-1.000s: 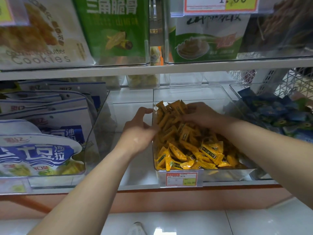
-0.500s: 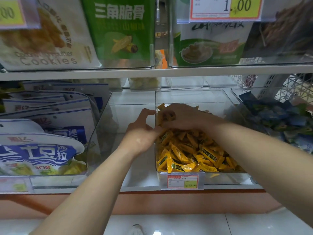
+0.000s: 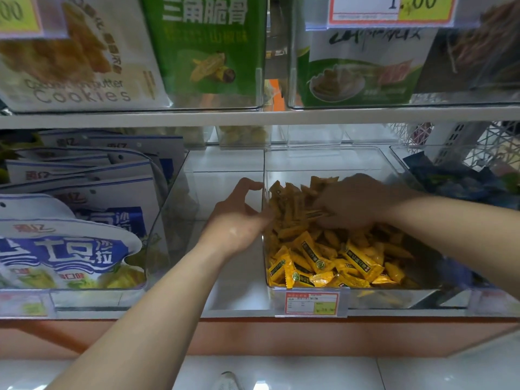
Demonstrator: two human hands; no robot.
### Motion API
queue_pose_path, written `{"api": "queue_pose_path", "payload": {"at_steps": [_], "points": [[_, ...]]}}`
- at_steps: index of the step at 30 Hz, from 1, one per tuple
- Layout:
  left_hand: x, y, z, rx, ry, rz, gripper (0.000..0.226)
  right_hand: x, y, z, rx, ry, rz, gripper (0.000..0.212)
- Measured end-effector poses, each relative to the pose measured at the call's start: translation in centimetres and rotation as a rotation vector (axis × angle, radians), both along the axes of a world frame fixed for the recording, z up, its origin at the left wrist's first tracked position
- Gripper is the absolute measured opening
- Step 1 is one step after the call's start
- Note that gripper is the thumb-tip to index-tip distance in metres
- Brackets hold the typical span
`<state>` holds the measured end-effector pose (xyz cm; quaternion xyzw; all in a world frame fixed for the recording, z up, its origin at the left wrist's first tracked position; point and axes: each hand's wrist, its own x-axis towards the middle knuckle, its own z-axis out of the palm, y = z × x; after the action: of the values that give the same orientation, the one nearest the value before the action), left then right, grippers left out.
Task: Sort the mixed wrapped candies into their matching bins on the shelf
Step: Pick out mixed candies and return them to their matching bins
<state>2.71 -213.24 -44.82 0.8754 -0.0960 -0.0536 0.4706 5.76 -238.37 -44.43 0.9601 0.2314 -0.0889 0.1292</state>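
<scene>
Where the upper shelf (image 3: 253, 116) starts at the left, a pale cookie bag (image 3: 78, 66) reads "butter Cookies"; beside it a green bag (image 3: 205, 46) is printed "三角脆骨". Below, blue-and-white pouches (image 3: 64, 243) stand packed in a clear tray (image 3: 166, 209), their Chinese lettering partly hidden by one another. Left hand (image 3: 239, 220): outside the candy bin (image 3: 323, 161), thumb lifted apart from the fingers, fingertips blurred against the bin's left wall; whether they grip it cannot be told. Candy bin: clear, centre of the lower shelf (image 3: 239, 309), filled with yellow candies (image 3: 323, 263) bearing a dark strip and a round green mark, text too small to read. A red-bordered price label (image 3: 311, 303) clipped to its front is unreadable. Right hand (image 3: 357, 204): inside the bin, back uppermost, fingers curled round a bunch of yellow candies whose ends jut leftward; shadowed and blurred. Overhead, a price tag (image 3: 391, 9) shows "1.00". Further right, blue candies (image 3: 461, 184) lie in the neighbouring bin (image 3: 399, 157), near a white lattice basket (image 3: 495, 144).
</scene>
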Motion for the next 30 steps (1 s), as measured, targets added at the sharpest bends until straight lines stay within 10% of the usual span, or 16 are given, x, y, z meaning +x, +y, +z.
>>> {"api": "queue_pose_path", "payload": {"at_steps": [5,8,11,20,30], "points": [[0.5,-0.2,-0.2,0.022,-0.024,-0.011,0.043,0.0,-1.7,2.4,-0.202,0.053,-0.2,0.063],[0.3,-0.4,-0.3,-0.002,-0.03,-0.012,0.044,2.0,1.7,2.0,0.023,-0.199,-0.085,0.057],[0.1,-0.5,-0.3,-0.013,-0.032,0.009,0.049,4.0,5.7,0.1,0.313,-0.003,-0.05,0.043],[0.3,-0.1,-0.6,0.08,-0.048,0.022,0.051,3.1,4.0,-3.1,-0.15,0.169,-0.045,0.063],[0.4,0.0,-0.5,0.071,-0.011,0.005,0.055,0.1,-1.4,0.9,0.095,0.199,-0.153,0.058]]}}
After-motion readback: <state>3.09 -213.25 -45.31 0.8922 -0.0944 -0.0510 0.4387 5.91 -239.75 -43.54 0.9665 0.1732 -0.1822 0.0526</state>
